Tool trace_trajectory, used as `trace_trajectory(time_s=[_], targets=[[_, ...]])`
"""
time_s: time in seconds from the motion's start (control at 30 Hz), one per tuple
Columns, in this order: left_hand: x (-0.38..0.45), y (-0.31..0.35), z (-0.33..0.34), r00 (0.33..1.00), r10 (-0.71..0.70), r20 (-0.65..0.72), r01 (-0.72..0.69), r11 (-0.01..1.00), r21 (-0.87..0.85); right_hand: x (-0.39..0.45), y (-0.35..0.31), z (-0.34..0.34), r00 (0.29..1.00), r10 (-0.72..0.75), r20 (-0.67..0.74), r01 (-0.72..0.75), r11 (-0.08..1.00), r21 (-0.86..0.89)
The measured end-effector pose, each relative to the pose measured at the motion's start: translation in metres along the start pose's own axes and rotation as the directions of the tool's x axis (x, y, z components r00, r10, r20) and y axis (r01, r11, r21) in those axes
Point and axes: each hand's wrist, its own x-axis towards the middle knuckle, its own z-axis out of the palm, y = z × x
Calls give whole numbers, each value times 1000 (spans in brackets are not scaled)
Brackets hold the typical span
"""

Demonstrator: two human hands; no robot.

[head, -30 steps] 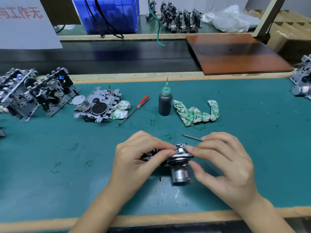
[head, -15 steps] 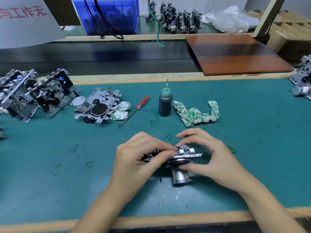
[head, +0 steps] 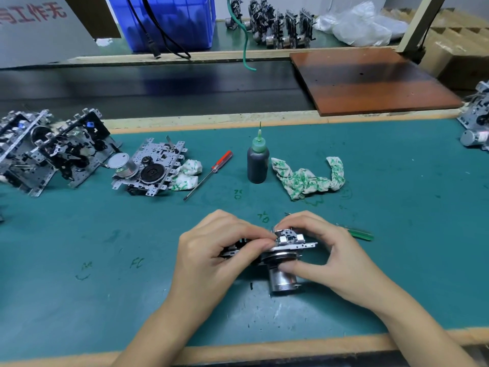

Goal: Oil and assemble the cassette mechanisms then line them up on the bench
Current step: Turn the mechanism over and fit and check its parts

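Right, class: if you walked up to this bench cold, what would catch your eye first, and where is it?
First, the two hands, left and right, gripping a cassette mechanism at the near middle of the green bench. Behind them stands a dark oil bottle with a needle tip, a red-handled screwdriver to its left and a crumpled rag to its right. More mechanisms sit at far left.

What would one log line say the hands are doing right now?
left hand: holds mechanism | right hand: holds mechanism | oil bottle: upright, untouched | step: assembling
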Motion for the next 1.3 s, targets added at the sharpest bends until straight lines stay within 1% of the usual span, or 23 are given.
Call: trace_trajectory(time_s=[0.1, 0.2, 0.27, 0.33, 0.37, 0.4, 0.47, 0.5, 0.53, 0.6, 0.67, 0.7, 0.83, 0.87, 0.9, 0.97, 1.0, 1.07, 1.13, 1.17, 1.2, 1.27, 1.3], targets=[[1, 0, 0, 1000, -5, -5, 5, 1000, 13, -7, 0, 0, 1000, 26, 4, -26, 1000, -14], [-1, 0, 1, 1000, 4, -9, -4, 1000, 9, -16, 2, -4, 996, 42, -81, -44, 999, -24], [-2, 1, 1, 1000, 11, -17, -11, 1000, 2, -22, 3, -6, 994, 26, -107, -38, 993, -113], [-2, 1, 1, 1000, 15, -20, -14, 1000, 4, -25, 5, -4, 996, 22, -83, -42, 971, -237], [-2, 1, 1, 1000, 15, -20, -15, 1000, 3, -25, 5, -5, 997, 30, -73, -49, 961, -272], [-2, 1, 1, 1000, 15, -19, -15, 1000, 1, -25, 6, -6, 997, 42, -71, -60, 960, -275], [-2, 1, 0, 1000, 10, -16, -10, 1000, 0, -23, 7, -10, 995, 63, -78, -79, 972, -223], [-2, 1, 0, 1000, 6, -15, -6, 1000, 1, -22, 8, -11, 994, 56, -92, -75, 974, -216], [-2, 1, 0, 1000, 5, -15, -5, 1000, 2, -21, 10, -12, 994, 22, -111, -49, 969, -243], [-2, 1, 1, 1000, 4, -18, -4, 1000, 2, -22, 13, -12, 985, -99, -144, 31, 910, -415], [-2, 1, 1, 1000, 4, -21, -4, 1000, 6, -24, 17, -13, 972, -204, -116, 95, 795, -599], [-2, 1, 1, 1000, 6, -21, -6, 1000, 7, -24, 17, -15, 968, -231, -101, 113, 756, -645], [-2, -1, 0, 1000, 19, -17, -19, 1000, 5, -20, 13, -16, 958, -279, -68, 150, 689, -709], [-2, -1, 0, 1000, 15, -17, -15, 1000, 4, -20, 14, -15, 960, -271, -68, 144, 691, -709], [-2, -1, 0, 1000, 10, -18, -10, 1000, 3, -20, 16, -14, 967, -243, -75, 125, 714, -689], [-2, -1, 0, 1000, -2, -15, 1, 1000, -5, -20, 15, -16, 981, -172, -94, 83, 800, -595], [-2, -1, 0, 1000, -6, -9, 5, 1000, -11, -20, 13, -18, 982, -159, -105, 79, 840, -537], [0, -2, 0, 1000, -14, 11, 14, 999, -33, -17, 1, -22, 973, -184, -137, 110, 899, -423], [3, -2, 2, 998, -28, 49, 31, 997, -72, -10, -16, -22, 960, -246, -132, 179, 906, -383], [5, -1, 3, 997, -33, 73, 39, 995, -92, -6, -23, -21, 952, -292, -97, 224, 874, -431], [8, -1, 6, 995, -34, 96, 45, 993, -110, -1, -29, -19, 939, -341, -41, 271, 811, -519], [13, -2, 13, 992, -30, 119, 46, 990, -136, 8, -39, -18, 904, -424, 56, 341, 635, -693], [16, -3, 17, 993, -25, 113, 41, 989, -142, 11, -41, -19, 894, -440, 86, 353, 573, -740]])
